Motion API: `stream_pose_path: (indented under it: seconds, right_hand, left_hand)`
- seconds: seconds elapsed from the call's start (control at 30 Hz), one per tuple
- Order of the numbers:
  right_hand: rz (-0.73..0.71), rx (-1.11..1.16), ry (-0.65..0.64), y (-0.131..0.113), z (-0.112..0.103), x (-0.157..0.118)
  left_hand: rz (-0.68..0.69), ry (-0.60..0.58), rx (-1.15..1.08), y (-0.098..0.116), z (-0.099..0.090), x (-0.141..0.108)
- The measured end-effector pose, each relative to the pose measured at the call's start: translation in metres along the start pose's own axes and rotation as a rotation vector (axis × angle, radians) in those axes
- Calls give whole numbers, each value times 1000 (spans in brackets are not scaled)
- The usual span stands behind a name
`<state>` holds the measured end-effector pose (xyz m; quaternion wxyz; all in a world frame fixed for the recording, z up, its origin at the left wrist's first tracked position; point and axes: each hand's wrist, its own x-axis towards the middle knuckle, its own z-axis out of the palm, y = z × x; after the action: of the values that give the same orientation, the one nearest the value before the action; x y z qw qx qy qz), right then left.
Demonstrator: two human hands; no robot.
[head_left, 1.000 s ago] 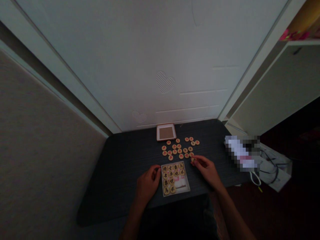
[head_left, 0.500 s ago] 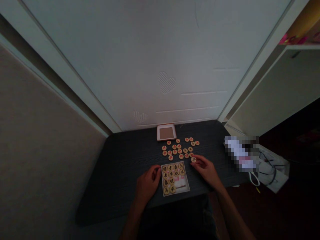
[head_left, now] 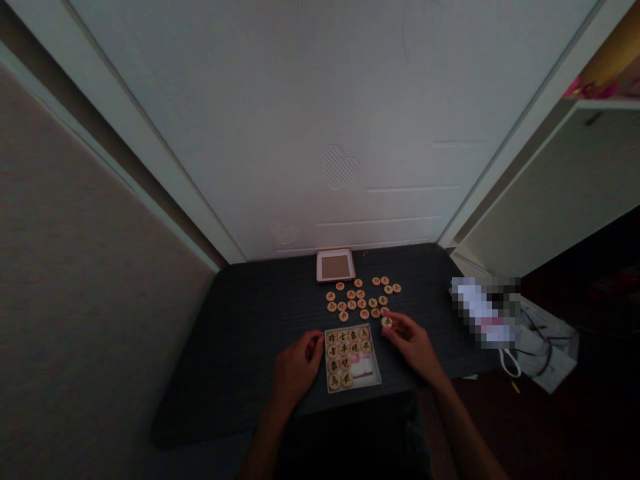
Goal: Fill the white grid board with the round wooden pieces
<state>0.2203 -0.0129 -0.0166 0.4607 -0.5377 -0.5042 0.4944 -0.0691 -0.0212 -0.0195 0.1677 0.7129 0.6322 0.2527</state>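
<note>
The disc (head_left: 387,322) at lower centre has tipped face-up, pinched by your right hand (head_left: 414,343); likely light, stiff: hold its rim. Left hand (head_left: 299,363) curled, grip unclear.

There are 32 discs (head_left: 345,349) (12 boxed, 19 loose, 1 held), 2 shallow boxes (head_left: 365,381) and 2 hands (head_left: 413,345).

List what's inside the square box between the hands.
The box holds twelve round pieces with black characters; its pink and white bottom shows at near right. Beneath the pieces, nothing shows.
</note>
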Motion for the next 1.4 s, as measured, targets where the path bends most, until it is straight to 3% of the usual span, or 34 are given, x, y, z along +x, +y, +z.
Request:
stream_pose_path:
  seconds: [0.33,0.53,0.7,0.87,1.03,1.23,1.4]
  right_hand:
    - [-87,-160,-33,-19,15,-17]
    - [-123,-181,-72,-18,22,-21]
    - [-118,-175,-89,-16,26,-24]
    - [-210,-207,-89,-26,28,-29]
    - [-183,-235,-119,-33,33,-35]
    - [-83,-194,-72,-28,43,-39]
    - [-50,-170,-29,-27,49,-40]
  left_hand:
    - [-7,-24,-17,0,-2,0]
    - [-13,-14,-35,1,-2,0]
    - [-43,18,-121,0,-4,2]
    - [-50,26,-248,2,-8,3]
    - [17,-26,-272,22,-16,-5]
    - [193,-182,-322,58,-21,-12]
    - [300,-210,-325,68,-17,-11]
